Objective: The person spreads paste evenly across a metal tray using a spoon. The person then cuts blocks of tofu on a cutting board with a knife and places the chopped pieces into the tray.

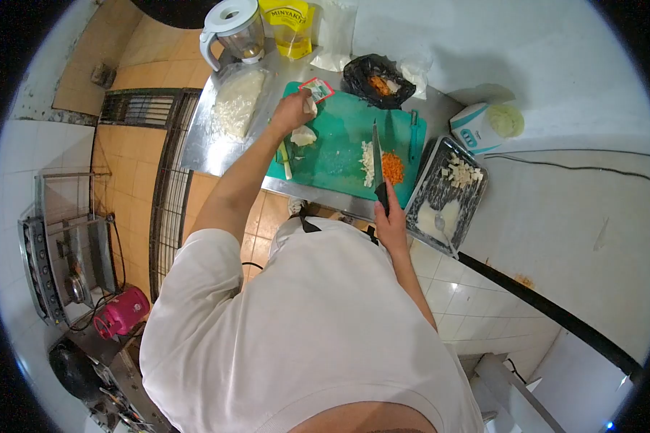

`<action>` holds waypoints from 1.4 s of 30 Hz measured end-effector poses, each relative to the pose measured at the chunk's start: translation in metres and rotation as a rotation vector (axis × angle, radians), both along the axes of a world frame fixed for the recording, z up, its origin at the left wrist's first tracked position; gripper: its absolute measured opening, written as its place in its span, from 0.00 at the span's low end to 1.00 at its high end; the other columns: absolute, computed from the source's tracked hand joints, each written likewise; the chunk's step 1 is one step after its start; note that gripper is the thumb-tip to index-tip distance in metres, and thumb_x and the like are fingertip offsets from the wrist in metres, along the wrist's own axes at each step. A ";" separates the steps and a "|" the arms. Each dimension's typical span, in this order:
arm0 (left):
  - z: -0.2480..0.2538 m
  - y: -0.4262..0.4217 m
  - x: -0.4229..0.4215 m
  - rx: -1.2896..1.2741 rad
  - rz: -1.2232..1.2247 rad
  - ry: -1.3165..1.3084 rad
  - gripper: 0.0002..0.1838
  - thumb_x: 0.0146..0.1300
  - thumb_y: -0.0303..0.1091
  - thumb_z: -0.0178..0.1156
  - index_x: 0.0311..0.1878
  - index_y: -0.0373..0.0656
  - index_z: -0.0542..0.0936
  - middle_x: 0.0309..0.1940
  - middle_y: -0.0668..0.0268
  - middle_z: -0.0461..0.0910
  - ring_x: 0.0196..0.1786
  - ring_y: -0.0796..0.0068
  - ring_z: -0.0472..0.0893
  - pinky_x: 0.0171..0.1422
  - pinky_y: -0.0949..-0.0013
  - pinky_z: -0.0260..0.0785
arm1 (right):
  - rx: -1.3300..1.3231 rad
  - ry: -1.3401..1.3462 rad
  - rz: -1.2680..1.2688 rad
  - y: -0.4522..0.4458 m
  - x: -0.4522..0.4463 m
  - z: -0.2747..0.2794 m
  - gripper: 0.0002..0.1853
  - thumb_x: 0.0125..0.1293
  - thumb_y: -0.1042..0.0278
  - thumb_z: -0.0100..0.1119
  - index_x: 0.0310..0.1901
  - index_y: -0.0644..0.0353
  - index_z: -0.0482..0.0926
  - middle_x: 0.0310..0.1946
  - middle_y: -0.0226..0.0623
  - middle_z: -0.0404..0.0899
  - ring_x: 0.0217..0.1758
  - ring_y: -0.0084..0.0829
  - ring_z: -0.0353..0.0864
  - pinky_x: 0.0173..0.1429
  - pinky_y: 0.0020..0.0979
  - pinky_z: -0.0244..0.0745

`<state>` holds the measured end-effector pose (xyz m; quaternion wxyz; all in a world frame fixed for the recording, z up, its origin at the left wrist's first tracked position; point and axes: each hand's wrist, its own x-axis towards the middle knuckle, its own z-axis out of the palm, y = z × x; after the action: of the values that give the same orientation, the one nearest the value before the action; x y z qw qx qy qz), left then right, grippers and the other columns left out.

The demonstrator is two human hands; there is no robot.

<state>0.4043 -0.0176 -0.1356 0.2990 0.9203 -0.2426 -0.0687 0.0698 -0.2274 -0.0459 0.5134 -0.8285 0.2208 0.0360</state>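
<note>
My left hand [293, 112] reaches to the far left of the green cutting board [332, 155], its fingers closed on a pale white piece [310, 107]. Just beyond those fingers lies a red-edged packet [317, 89]. Another pale piece [303, 136] sits nearer me, beside a green-and-white stalk [286, 160]. In my right hand [392, 227] is a knife [377, 162] by its black handle, blade pointing away from me over the board. The blade is between finely chopped white bits [367, 163] and a pile of diced orange carrot [392, 167].
A metal tray [479, 153] with pale cubes, white paste and a spoon stands right of the board. Behind are a black plastic bag [380, 81], a yellow pouch [289, 29] and a blender [235, 32]. A clear bag of white food [238, 101] lies left.
</note>
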 end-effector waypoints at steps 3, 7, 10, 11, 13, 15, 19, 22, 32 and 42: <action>-0.013 0.002 0.004 -0.062 0.016 0.012 0.33 0.46 0.37 0.77 0.59 0.43 0.81 0.49 0.50 0.85 0.52 0.47 0.84 0.60 0.51 0.77 | 0.006 -0.021 0.001 -0.001 -0.004 -0.006 0.34 0.75 0.67 0.56 0.80 0.51 0.59 0.60 0.55 0.82 0.57 0.47 0.84 0.63 0.41 0.74; -0.017 0.006 0.006 -0.097 -0.018 0.008 0.33 0.46 0.38 0.77 0.58 0.43 0.82 0.50 0.51 0.84 0.53 0.48 0.83 0.61 0.52 0.76 | -0.007 -0.052 0.019 0.003 -0.003 0.004 0.33 0.75 0.67 0.55 0.80 0.51 0.59 0.59 0.55 0.82 0.57 0.47 0.84 0.63 0.41 0.74; -0.016 0.010 0.004 -0.117 -0.037 0.016 0.34 0.46 0.39 0.77 0.60 0.43 0.81 0.52 0.52 0.83 0.55 0.48 0.83 0.62 0.53 0.75 | -0.011 -0.025 0.020 0.005 -0.005 0.006 0.34 0.75 0.67 0.56 0.80 0.52 0.59 0.57 0.56 0.82 0.56 0.47 0.85 0.62 0.40 0.75; -0.015 0.011 0.003 -0.124 -0.044 0.019 0.34 0.47 0.40 0.77 0.60 0.43 0.81 0.53 0.52 0.82 0.56 0.48 0.82 0.63 0.54 0.75 | -0.019 -0.033 0.020 0.005 -0.005 0.006 0.34 0.75 0.67 0.56 0.80 0.52 0.59 0.57 0.56 0.83 0.55 0.46 0.85 0.62 0.40 0.75; -0.020 0.011 0.005 -0.150 -0.031 0.018 0.35 0.47 0.40 0.78 0.61 0.43 0.80 0.54 0.53 0.81 0.57 0.49 0.81 0.64 0.54 0.75 | -0.036 -0.051 0.022 0.006 -0.006 0.004 0.33 0.75 0.66 0.56 0.80 0.52 0.59 0.56 0.56 0.83 0.54 0.46 0.85 0.61 0.40 0.75; -0.023 0.011 0.006 -0.144 -0.019 0.026 0.36 0.47 0.41 0.78 0.62 0.43 0.79 0.56 0.53 0.81 0.58 0.49 0.81 0.64 0.54 0.74 | -0.026 -0.032 0.019 0.006 -0.006 0.007 0.33 0.75 0.66 0.56 0.80 0.52 0.60 0.56 0.56 0.83 0.55 0.46 0.85 0.61 0.39 0.75; -0.028 0.013 0.006 -0.116 -0.008 -0.035 0.35 0.48 0.42 0.78 0.61 0.43 0.80 0.56 0.53 0.81 0.58 0.50 0.81 0.64 0.53 0.74 | 0.025 0.044 0.009 0.010 -0.004 0.020 0.33 0.76 0.66 0.55 0.79 0.52 0.60 0.55 0.56 0.83 0.54 0.46 0.85 0.60 0.38 0.75; -0.027 0.011 0.005 -0.120 0.004 -0.031 0.33 0.47 0.41 0.77 0.58 0.42 0.81 0.52 0.55 0.83 0.58 0.50 0.81 0.64 0.53 0.74 | -0.115 -0.115 0.046 0.010 -0.008 0.000 0.32 0.76 0.65 0.55 0.79 0.53 0.60 0.50 0.55 0.84 0.47 0.44 0.85 0.55 0.38 0.76; 0.003 -0.002 -0.010 0.016 -0.063 -0.140 0.27 0.50 0.43 0.74 0.55 0.48 0.81 0.54 0.61 0.84 0.61 0.56 0.80 0.71 0.44 0.66 | -0.062 -0.111 0.014 0.008 -0.016 -0.006 0.33 0.75 0.65 0.56 0.79 0.54 0.61 0.44 0.54 0.84 0.36 0.43 0.83 0.45 0.39 0.77; 0.019 -0.015 -0.014 0.093 -0.032 -0.150 0.30 0.52 0.50 0.74 0.55 0.47 0.80 0.52 0.58 0.84 0.62 0.58 0.80 0.72 0.43 0.64 | -0.118 -0.162 0.031 0.007 -0.013 -0.004 0.33 0.74 0.67 0.56 0.79 0.53 0.61 0.42 0.52 0.83 0.35 0.41 0.82 0.45 0.40 0.76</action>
<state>0.3907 -0.0331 -0.1165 0.2358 0.9318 -0.2754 -0.0153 0.0566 -0.2206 -0.0497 0.4792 -0.8608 0.1674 -0.0363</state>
